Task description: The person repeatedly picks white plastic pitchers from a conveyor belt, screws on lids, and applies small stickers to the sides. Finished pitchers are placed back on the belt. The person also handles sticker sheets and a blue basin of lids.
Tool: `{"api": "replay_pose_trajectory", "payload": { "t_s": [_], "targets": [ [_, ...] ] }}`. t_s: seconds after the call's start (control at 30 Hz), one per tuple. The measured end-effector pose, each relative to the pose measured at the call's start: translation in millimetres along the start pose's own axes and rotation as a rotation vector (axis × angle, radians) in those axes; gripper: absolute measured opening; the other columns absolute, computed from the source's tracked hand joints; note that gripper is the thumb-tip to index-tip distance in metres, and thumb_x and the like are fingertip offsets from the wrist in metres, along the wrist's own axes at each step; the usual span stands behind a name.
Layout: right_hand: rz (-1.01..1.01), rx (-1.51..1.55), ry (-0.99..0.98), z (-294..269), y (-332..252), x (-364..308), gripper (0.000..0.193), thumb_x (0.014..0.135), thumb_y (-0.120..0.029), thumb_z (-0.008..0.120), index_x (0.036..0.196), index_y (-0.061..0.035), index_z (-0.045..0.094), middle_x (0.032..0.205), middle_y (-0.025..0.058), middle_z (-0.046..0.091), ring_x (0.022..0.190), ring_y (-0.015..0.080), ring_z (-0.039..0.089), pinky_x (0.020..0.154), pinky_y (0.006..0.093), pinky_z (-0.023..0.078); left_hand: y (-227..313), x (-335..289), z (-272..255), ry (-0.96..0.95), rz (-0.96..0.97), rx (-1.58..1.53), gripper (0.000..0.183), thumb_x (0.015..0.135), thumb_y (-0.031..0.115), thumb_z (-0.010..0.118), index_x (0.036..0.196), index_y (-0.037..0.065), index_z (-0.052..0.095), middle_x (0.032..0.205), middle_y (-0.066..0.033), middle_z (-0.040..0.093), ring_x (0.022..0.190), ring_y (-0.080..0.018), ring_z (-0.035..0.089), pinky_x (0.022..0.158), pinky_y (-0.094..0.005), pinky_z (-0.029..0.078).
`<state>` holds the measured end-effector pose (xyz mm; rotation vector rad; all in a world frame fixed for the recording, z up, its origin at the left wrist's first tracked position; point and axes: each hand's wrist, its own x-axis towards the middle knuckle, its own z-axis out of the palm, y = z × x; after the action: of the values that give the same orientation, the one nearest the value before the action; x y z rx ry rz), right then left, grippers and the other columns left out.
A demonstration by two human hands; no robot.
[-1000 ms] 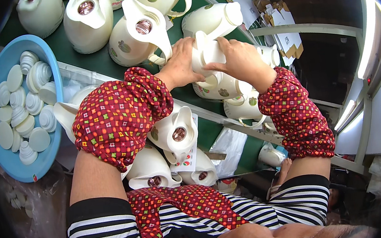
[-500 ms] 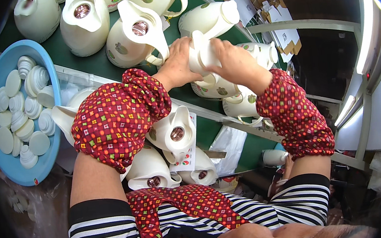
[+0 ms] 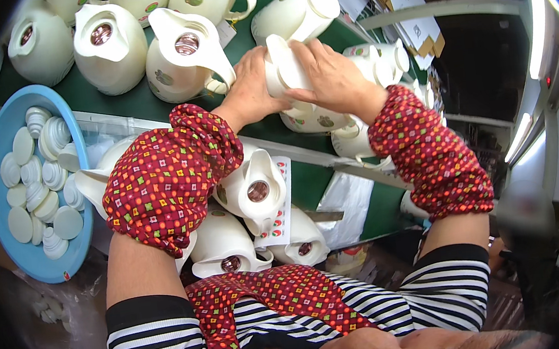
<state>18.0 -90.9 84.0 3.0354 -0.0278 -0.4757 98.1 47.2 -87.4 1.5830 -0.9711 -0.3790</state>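
Nearest, the patterned apron [image 3: 265, 295] borders the near side, with three jugs [image 3: 257, 194] bunched just beyond it, mouths toward the person. A sticker sheet [image 3: 278, 209] lies among them, and a plastic bag [image 3: 347, 201] just to their right on the green bench [image 3: 307, 180]. A strip of green runs between these jugs and the pale rail [image 3: 290, 149], narrowing toward the left, where another jug lies half behind the sleeve.

At the left, the blue basin [image 3: 45, 264] holds a loose heap of white lids [image 3: 57, 135]; its right rim is near the left sleeve.

Past the rail, both hands are raised over the far bench on one white jug [image 3: 276, 79]. The left hand [image 3: 251, 90] grasps its left side; the right hand [image 3: 334, 79] has fingers and thumb clasped about its right side, though whether on a lid or the body I cannot tell. Room around them is tight: an upright jug [image 3: 187, 58] is just left of the left hand, other jugs [image 3: 387, 61] crowd right of the right one, and a tilted jug [image 3: 296, 13] is just beyond. Farther left, more jugs fill the bench. At far right, a metal frame [image 3: 443, 11] crosses before some cardboard [image 3: 420, 31].
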Motion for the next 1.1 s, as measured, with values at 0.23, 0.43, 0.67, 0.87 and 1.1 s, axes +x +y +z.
{"api": "replay_pose_trajectory", "payload": {
  "t_s": [0.23,0.43,0.67,0.87,1.1],
  "targets": [
    [-0.197,-0.040,0.165,32.9,24.5,1.8,0.073,0.087,-0.049,0.075,0.146,-0.0128,0.050,0.126,0.0247,0.055,0.095,0.0399,0.071,0.082,0.0449,0.060,7.2,3.8,0.8,-0.023,0.002,0.030,0.112,0.060,0.030,0.097,0.148,0.000,0.035,0.143,-0.0242,0.048,0.138,-0.0430,0.045,0.117,-0.0507,0.037],
    [0.247,0.079,0.449,58.5,-18.2,0.8,0.064,0.091,-0.054,0.069,0.126,-0.0024,0.056,0.101,0.0260,0.061,0.070,0.0407,0.071,0.062,0.0461,0.060,10.5,3.3,3.0,-0.004,0.055,0.015,0.103,0.060,0.031,0.099,0.141,0.000,0.045,0.135,-0.0221,0.057,0.128,-0.0404,0.055,0.109,-0.0481,0.046],
    [0.679,0.223,0.423,74.0,-42.1,23.0,0.073,0.088,-0.060,0.067,0.127,0.0015,0.059,0.113,0.0280,0.061,0.083,0.0379,0.074,0.072,0.0423,0.062,6.2,5.6,8.8,-0.068,0.025,0.116,0.093,0.068,0.031,0.097,0.140,0.002,0.046,0.135,-0.0193,0.058,0.128,-0.0384,0.057,0.107,-0.0465,0.048],
    [0.602,0.474,0.616,77.5,-35.2,-23.5,0.076,0.091,-0.060,0.067,0.132,0.0031,0.055,0.110,0.0267,0.066,0.096,0.0464,0.072,0.084,0.0480,0.060,47.0,1.9,-8.7,-0.305,-0.362,0.271,0.076,0.083,0.030,0.088,0.139,-0.005,0.050,0.136,-0.0247,0.062,0.128,-0.0391,0.060,0.108,-0.0436,0.048],
    [0.666,0.724,-0.206,71.2,-92.2,-201.9,0.073,0.096,-0.068,0.058,0.106,0.0016,0.078,0.105,0.0243,0.076,0.099,0.0425,0.074,0.086,0.0495,0.058,158.0,-110.9,-73.4,-0.292,0.049,0.344,0.047,0.089,0.016,0.079,0.131,0.000,0.064,0.135,-0.0246,0.063,0.127,-0.0387,0.061,0.110,-0.0434,0.047]
  ]
}}
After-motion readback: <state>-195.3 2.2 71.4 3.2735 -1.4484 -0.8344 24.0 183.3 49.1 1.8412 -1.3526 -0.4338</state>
